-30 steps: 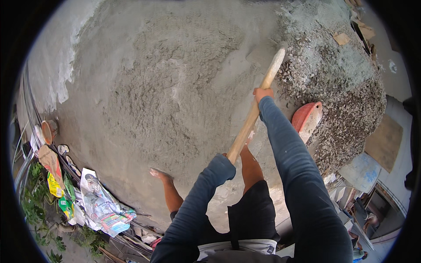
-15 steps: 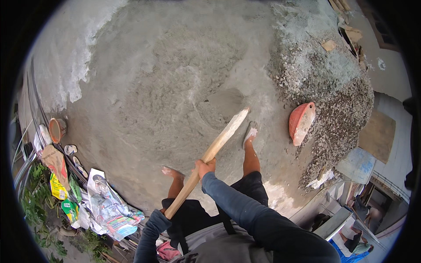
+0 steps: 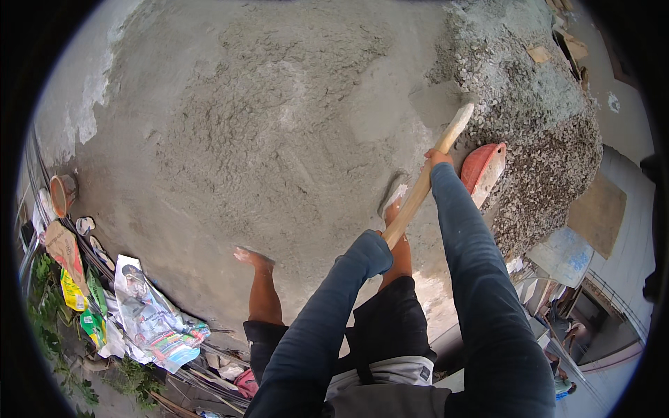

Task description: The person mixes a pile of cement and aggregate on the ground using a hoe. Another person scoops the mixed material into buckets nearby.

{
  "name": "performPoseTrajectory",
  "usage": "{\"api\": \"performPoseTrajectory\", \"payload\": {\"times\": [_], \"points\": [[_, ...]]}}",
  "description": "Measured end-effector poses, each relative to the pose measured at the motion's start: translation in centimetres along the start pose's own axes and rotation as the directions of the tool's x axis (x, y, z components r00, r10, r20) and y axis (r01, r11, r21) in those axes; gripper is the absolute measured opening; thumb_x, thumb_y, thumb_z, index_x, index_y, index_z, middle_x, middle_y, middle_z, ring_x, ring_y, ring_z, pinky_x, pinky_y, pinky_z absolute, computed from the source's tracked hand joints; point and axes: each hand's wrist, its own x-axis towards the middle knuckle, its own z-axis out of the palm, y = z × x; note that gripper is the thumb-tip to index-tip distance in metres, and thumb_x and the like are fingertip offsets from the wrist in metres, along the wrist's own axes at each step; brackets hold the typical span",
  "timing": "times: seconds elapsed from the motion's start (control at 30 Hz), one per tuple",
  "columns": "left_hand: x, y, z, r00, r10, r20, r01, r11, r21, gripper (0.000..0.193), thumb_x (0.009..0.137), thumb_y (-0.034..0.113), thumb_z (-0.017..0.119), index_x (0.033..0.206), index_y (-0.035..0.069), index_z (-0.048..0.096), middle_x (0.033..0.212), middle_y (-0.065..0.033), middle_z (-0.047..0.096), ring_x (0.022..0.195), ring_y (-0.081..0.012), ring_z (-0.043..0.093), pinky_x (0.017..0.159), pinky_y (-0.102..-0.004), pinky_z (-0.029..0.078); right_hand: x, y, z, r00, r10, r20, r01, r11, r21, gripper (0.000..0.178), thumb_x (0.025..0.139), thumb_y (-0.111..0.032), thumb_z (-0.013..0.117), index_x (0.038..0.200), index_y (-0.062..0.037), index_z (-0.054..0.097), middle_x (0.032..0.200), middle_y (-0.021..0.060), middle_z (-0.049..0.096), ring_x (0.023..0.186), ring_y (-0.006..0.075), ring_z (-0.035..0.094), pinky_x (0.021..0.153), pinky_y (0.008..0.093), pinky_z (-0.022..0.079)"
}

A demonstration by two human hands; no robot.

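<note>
The long wooden-handled hoe [image 3: 419, 193] slants through the person's two hands, its pale, splintery head end just beyond the right fingers, toward the gravel. The right hand [image 3: 439, 158] is curled closely round the handle. The left hand [image 3: 380, 234], at the handle's near end, is mostly covered by its cuff, so how tightly those fingers close cannot be told.

The handle looks stiff and thick, rough enough to grip when dry, likely slick where grey paste coats it. What seems to be the flat grey blade [image 3: 437, 103] lies just ahead of the right fingers, slightly to their left; its weight, plus any clinging mix, should make that end heavy. Hands set well apart on bare wood, as here, would suit it best.

Ahead and left of the fingers, the ground bears a broad spread of lumpy wet grey mix [image 3: 265, 118], probably dense and slippery underfoot. The right foot [image 3: 395, 195] is left of the handle, below the right fingers. A red basin [image 3: 479, 167] is just right of them, leaning against a gravel heap [image 3: 550, 167]. Well left of both hands lie printed plastic sacks [image 3: 150, 306] and an orange-brown bucket [image 3: 61, 195].
</note>
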Motion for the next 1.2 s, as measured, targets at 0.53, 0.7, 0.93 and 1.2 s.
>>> {"api": "performPoseTrajectory", "payload": {"times": [0.53,0.7,0.93,1.2], "points": [[-35.8,-14.2,-11.3,0.948,-0.233,-0.217,0.297,0.893,0.339,0.039,0.064,0.019,0.068,0.098,0.000,0.062,0.067,-0.0215,0.062,0.072,-0.0360,0.066,0.066,-0.0403,0.052,-39.6,14.9,10.2,0.981,0.065,0.185,-0.085,0.991,0.101,0.056,0.074,-0.009,0.069,0.119,0.0035,0.038,0.106,0.0248,0.057,0.097,0.0356,0.060,0.091,0.0392,0.047],[-37.6,-12.5,-12.2,0.988,-0.104,-0.114,0.138,0.929,0.343,0.047,0.065,0.024,0.070,0.108,0.007,0.060,0.076,-0.0211,0.064,0.076,-0.0365,0.066,0.070,-0.0407,0.052,-40.9,8.2,8.5,0.964,-0.003,0.266,-0.061,0.971,0.233,0.048,0.075,-0.003,0.064,0.115,0.0023,0.038,0.097,0.0194,0.055,0.076,0.0295,0.061,0.071,0.0386,0.053],[-11.6,2.3,-15.6,0.985,0.089,-0.151,-0.064,0.985,0.159,0.037,0.066,0.015,0.067,0.100,0.003,0.061,0.076,-0.0224,0.063,0.070,-0.0362,0.064,0.064,-0.0405,0.051,-18.3,-13.8,8.3,0.979,-0.145,0.146,0.091,0.941,0.326,0.044,0.075,-0.002,0.059,0.115,-0.0003,0.040,0.075,0.0133,0.053,0.049,0.0230,0.057,0.043,0.0378,0.050],[13.4,20.9,-20.7,0.906,0.423,0.004,-0.311,0.659,0.685,0.031,0.069,0.011,0.064,0.093,-0.008,0.062,0.073,-0.0216,0.065,0.064,-0.0299,0.066,0.060,-0.0348,0.053,7.0,-35.1,10.2,0.958,-0.204,0.204,0.204,0.979,0.020,0.042,0.071,-0.001,0.063,0.109,0.0114,0.048,0.082,0.0229,0.057,0.053,0.0326,0.061,0.047,0.0425,0.054]]}}
